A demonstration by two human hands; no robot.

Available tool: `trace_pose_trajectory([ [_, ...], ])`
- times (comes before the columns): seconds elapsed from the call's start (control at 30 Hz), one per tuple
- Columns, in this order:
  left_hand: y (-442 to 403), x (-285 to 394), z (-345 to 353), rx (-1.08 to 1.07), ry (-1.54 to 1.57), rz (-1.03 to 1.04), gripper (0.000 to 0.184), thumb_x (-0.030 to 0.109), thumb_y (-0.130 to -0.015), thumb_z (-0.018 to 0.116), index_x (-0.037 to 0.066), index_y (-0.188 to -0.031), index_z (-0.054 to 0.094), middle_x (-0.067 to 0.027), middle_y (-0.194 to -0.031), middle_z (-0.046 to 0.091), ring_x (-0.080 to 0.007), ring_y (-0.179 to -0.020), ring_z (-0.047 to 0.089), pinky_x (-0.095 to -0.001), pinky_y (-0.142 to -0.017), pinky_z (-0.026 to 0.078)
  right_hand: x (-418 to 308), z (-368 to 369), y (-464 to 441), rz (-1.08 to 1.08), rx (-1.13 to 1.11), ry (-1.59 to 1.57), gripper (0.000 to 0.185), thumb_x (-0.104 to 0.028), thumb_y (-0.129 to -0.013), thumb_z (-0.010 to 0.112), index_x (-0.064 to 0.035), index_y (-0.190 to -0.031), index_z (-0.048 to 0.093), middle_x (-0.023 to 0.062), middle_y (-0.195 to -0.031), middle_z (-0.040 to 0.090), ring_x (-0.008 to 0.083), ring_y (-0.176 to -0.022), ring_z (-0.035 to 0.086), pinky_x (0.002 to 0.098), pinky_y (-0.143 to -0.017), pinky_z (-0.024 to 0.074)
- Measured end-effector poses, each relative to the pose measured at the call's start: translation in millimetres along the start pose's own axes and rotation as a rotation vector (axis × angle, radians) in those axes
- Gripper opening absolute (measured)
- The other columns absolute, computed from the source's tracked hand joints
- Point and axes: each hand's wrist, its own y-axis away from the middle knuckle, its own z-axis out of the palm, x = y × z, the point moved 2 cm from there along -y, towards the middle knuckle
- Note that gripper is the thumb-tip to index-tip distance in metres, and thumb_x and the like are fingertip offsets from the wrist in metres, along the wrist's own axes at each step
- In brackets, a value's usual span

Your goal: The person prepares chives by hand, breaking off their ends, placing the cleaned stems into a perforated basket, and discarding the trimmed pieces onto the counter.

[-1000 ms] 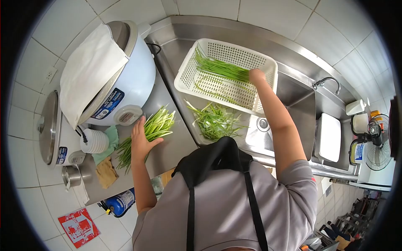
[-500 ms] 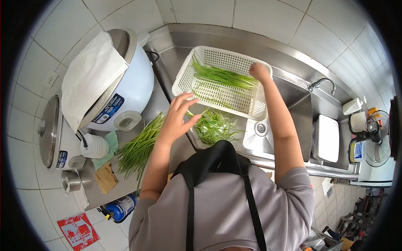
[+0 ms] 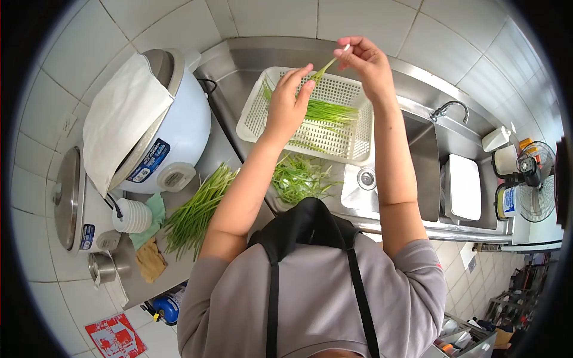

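Observation:
My right hand (image 3: 368, 67) pinches the pale end of a green stalk (image 3: 324, 70) above the far rim of the white perforated basket (image 3: 243, 119). Over the basket's left half, my left hand (image 3: 290, 102) has its fingers apart, close to the stalk's lower end; whether it touches the stalk is hard to tell. Inside the basket lies a bundle of long green stalks (image 3: 331, 112). Loose trimmed greens (image 3: 300, 179) form a heap in front of the basket. Another large bunch (image 3: 200, 210) rests on the steel counter at the left.
A large rice cooker (image 3: 191, 128) with a white cloth (image 3: 122, 119) stands at the left, near stacked white cups (image 3: 132, 216) and a brown cloth (image 3: 151, 261). To the right are sink basins, a faucet (image 3: 450, 110), a white lidded container (image 3: 464, 188) and a small fan (image 3: 535, 173).
My left hand has moved from the bunch on the counter up over the basket. My right hand has risen from the bundle in the basket, lifting a stalk.

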Motion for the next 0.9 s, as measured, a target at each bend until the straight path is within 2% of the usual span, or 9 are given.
trace_pose_trajectory([
  [0.1,5,0,-1,-0.194,0.182,-0.370,0.022,0.017,-0.088,0.056,0.001,-0.101,0.062,-0.0056,-0.093,0.065,-0.0115,-0.087,0.058,-0.0244,-0.078,0.043,1,12,13,0.015,0.006,-0.037,0.021,-0.004,-0.079,0.062,0.0001,-0.099,0.058,0.0024,-0.077,0.060,0.0105,-0.066,0.055,0.0230,-0.065,0.0452],
  [0.13,7,3,-3,-0.167,0.150,-0.353,0.022,0.018,-0.088,0.057,0.000,-0.097,0.064,-0.0029,-0.084,0.066,-0.0081,-0.081,0.058,-0.0218,-0.074,0.043,2,15,20,0.034,0.003,-0.073,0.024,-0.002,-0.079,0.061,0.0009,-0.102,0.058,0.0027,-0.077,0.060,0.0106,-0.067,0.056,0.0232,-0.066,0.0454],
  [0.23,19,-10,-5,-0.168,0.256,-0.408,0.023,0.018,-0.088,0.056,-0.001,-0.097,0.064,-0.0037,-0.085,0.066,-0.0075,-0.080,0.057,-0.0207,-0.074,0.043,21,27,41,0.188,-0.161,0.028,0.015,-0.006,-0.080,0.064,0.0009,-0.093,0.063,0.0028,-0.080,0.060,0.0098,-0.069,0.056,0.0230,-0.065,0.0453],
  [0.43,39,-23,-13,-0.129,0.142,-0.472,0.022,0.017,-0.088,0.057,-0.002,-0.096,0.063,-0.0029,-0.085,0.066,-0.0066,-0.079,0.057,-0.0201,-0.072,0.043,37,40,53,0.097,-0.090,0.293,0.010,-0.009,-0.076,0.067,0.0006,-0.078,0.066,0.0036,-0.073,0.056,0.0107,-0.065,0.053,0.0264,-0.060,0.0424],
  [0.47,41,-25,-15,-0.128,0.126,-0.473,0.022,0.017,-0.088,0.057,-0.002,-0.096,0.063,-0.0031,-0.085,0.066,-0.0065,-0.079,0.057,-0.0201,-0.072,0.043,40,39,54,0.090,-0.117,0.346,0.007,-0.006,-0.078,0.065,0.0000,-0.082,0.065,0.0019,-0.079,0.057,0.0083,-0.066,0.053,0.0228,-0.059,0.0419],
  [0.57,44,-31,-17,-0.091,0.017,-0.374,0.020,0.020,-0.085,0.059,0.004,-0.093,0.065,-0.0111,-0.076,0.066,-0.0177,-0.065,0.060,-0.0262,-0.068,0.045,22,39,57,0.051,-0.118,0.574,0.007,-0.006,-0.078,0.064,0.0000,-0.080,0.063,0.0034,-0.078,0.056,0.0101,-0.064,0.051,0.0252,-0.056,0.0408],
  [0.67,42,-24,-23,-0.130,-0.106,-0.302,0.018,0.019,-0.085,0.058,0.005,-0.091,0.065,-0.0130,-0.079,0.065,-0.0221,-0.066,0.061,-0.0271,-0.071,0.046,23,29,58,-0.050,-0.118,0.637,0.008,-0.007,-0.079,0.063,0.0001,-0.080,0.059,0.0048,-0.077,0.055,0.0124,-0.064,0.051,0.0258,-0.056,0.0400],
  [0.77,39,-13,-32,-0.201,-0.283,-0.345,0.024,0.018,-0.088,0.056,-0.003,-0.092,0.064,-0.0058,-0.086,0.067,-0.0085,-0.076,0.060,-0.0218,-0.072,0.044,13,15,60,-0.029,-0.087,0.692,0.008,-0.006,-0.077,0.062,-0.0001,-0.081,0.058,0.0095,-0.080,0.054,0.0217,-0.067,0.055,0.0315,-0.062,0.0447],
  [0.9,43,-33,-34,-0.054,0.062,-0.424,0.025,0.019,-0.092,0.048,-0.003,-0.093,0.059,-0.0112,-0.087,0.066,-0.0141,-0.079,0.062,-0.0257,-0.075,0.046,19,-13,58,0.140,0.064,0.384,0.009,-0.010,-0.082,0.061,-0.0013,-0.081,0.059,0.0023,-0.070,0.057,0.0111,-0.063,0.054,0.0253,-0.060,0.0431],
])
